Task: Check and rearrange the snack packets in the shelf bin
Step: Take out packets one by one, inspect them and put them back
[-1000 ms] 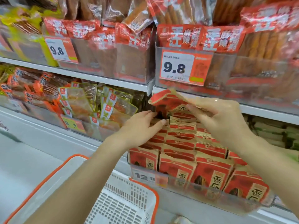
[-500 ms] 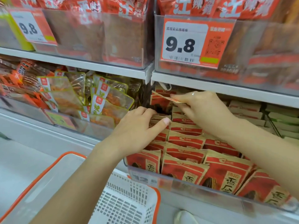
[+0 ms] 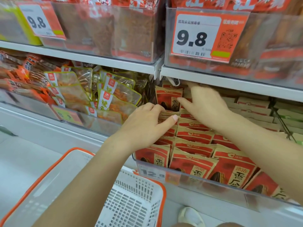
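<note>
Red and tan snack packets stand in rows inside a clear shelf bin on the lower shelf. One packet stands upright at the back left of the bin, under the upper shelf. My right hand reaches to the back and holds that packet at its right edge, thumb on its front. My left hand rests on the tops of the packets in the left rows, fingers curled over their edges and thumb stretched right.
A white basket with an orange rim sits below the shelf. Left of the bin is another bin of yellow-edged clear packets. The upper shelf edge hangs low over the back packets. Green-tan packets fill the right.
My right hand has carried the packet from flat above the rows to upright at the back of the bin. My left hand stayed on the left rows. The view moved closer.
</note>
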Available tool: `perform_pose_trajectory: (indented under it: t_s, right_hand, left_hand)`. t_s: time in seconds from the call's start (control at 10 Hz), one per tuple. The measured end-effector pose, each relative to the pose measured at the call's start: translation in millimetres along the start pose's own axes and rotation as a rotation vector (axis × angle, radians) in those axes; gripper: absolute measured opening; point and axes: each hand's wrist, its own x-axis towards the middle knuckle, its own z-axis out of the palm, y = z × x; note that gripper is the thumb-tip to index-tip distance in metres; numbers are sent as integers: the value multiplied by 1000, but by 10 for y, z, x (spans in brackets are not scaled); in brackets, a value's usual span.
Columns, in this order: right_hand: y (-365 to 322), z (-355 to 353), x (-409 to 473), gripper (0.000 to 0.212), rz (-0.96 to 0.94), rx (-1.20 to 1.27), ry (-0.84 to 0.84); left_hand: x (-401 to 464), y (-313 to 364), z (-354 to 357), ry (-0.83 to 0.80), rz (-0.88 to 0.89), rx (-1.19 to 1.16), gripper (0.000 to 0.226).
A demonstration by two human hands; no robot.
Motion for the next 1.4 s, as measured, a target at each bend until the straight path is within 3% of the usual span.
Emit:
perform_pose_trajectory:
  t_s: [0.1, 0.2, 0.4, 0.6, 0.8, 1.0, 1.1, 1.2, 1.3, 1.4]
  right_hand:
    - [-20, -46, -145, 46, -130, -95, 22]
    - [-11, -30, -147, 48, -271, -192, -64]
    - [28, 27, 92, 52, -174, -116, -302]
    - [109, 94, 277, 49, -127, -92, -359]
    - [110, 156, 375, 49, -53, 200, -408]
    - [51, 74, 295, 30, -106, 227, -482]
    - [-13, 31, 326, 34, -49, 219, -402]
    - [-43, 64, 329, 25, 11, 117, -304]
    - [-43, 121, 314, 32, 41, -20, -183]
    - [-78, 91, 319, 30, 102, 15, -249]
  left_hand:
    - [9, 5, 5, 6, 1, 0, 60]
    - [7, 10, 8, 12, 2, -1, 58]
    - [1, 17, -2, 10, -2, 9, 56]
    - [-14, 13, 17, 49, 1, 16, 58]
    - [-97, 19, 3, 127, 2, 72, 55]
    - [-107, 27, 22, 91, -27, 39, 55]
    - [-69, 40, 5, 42, -60, 78, 58]
    - [-62, 56, -19, 21, -80, 106, 57]
    - [-48, 55, -11, 31, -90, 108, 54]
    - [-59, 65, 0, 28, -94, 93, 54]
